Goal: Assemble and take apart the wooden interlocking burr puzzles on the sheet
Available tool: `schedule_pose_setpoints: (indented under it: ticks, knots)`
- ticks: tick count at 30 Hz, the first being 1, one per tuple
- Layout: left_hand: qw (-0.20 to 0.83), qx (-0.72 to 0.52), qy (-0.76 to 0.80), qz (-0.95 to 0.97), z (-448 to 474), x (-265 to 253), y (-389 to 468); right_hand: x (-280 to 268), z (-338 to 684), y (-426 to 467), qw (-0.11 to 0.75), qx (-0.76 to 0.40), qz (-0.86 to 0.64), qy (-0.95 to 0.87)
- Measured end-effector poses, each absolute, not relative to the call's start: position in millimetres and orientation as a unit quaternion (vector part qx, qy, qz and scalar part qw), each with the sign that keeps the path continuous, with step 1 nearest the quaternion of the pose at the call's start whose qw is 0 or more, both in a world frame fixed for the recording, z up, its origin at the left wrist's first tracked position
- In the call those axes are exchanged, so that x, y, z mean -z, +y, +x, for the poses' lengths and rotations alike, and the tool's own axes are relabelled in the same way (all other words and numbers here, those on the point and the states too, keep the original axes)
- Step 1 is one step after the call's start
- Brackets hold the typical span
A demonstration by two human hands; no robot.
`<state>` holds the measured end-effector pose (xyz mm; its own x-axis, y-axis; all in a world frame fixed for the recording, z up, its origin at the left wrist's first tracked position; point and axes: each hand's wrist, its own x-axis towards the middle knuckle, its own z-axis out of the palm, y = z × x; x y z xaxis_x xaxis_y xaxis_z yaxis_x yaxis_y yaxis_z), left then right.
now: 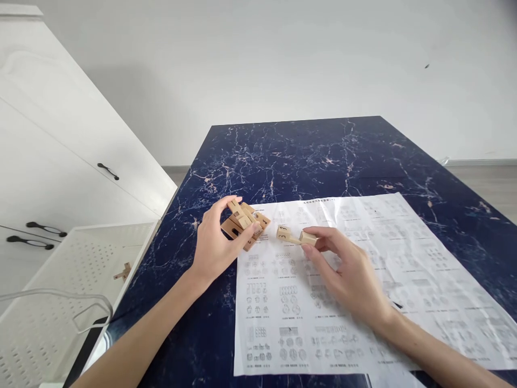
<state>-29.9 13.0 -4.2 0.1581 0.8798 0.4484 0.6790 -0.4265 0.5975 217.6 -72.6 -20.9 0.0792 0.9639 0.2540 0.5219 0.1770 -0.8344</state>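
Note:
Several notched wooden puzzle pieces [241, 216] are gripped together in my left hand [216, 237], thumb in front and fingers behind. Dark numbers and slots mark their faces. My right hand [343, 264] pinches the right end of one pale notched puzzle piece [284, 234] between thumb and fingers. This piece has a cut-out middle and a number 3 on its left end. A small gap separates it from the pieces on the left. Both hands are over the upper part of a printed instruction sheet [335, 372], whose rows of small diagrams are too blurred to read.
The sheet lies creased on a dark blue marble-patterned table [291, 156]. Left of the table is a white perforated basket [44, 280] with a wooden piece [123, 271] in it and a pale cable [52, 291] across it. A white cabinet [60, 134] stands beyond.

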Motion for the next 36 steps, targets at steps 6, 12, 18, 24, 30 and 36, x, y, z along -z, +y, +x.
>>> schedule_pose_setpoints:
  ticks: [6, 12, 18, 24, 30, 36]
  knots:
    - [0.159, -0.368, 0.53, 0.747, -31, 7, 13, 22, 221, -66, 0.418, -0.304, -0.626, -0.584]
    - [0.182, -0.363, 0.523, 0.749, -31, 11, 7, 18, 212, -45, 0.414, -0.299, -0.631, -0.584]
    - [0.163, -0.329, 0.548, 0.752, -34, 20, 9, 19, 185, -7, 0.373, -0.225, -0.628, -0.645]
    - [0.144, -0.302, 0.553, 0.763, -37, 24, 12, 24, 169, 1, 0.374, -0.24, -0.575, -0.687]
    - [0.163, -0.327, 0.526, 0.768, -40, 18, 9, 20, 208, -31, 0.364, -0.267, -0.575, -0.683]
    - [0.123, -0.359, 0.452, 0.807, -37, 4, 4, 18, 271, -104, 0.334, -0.26, -0.633, -0.649]
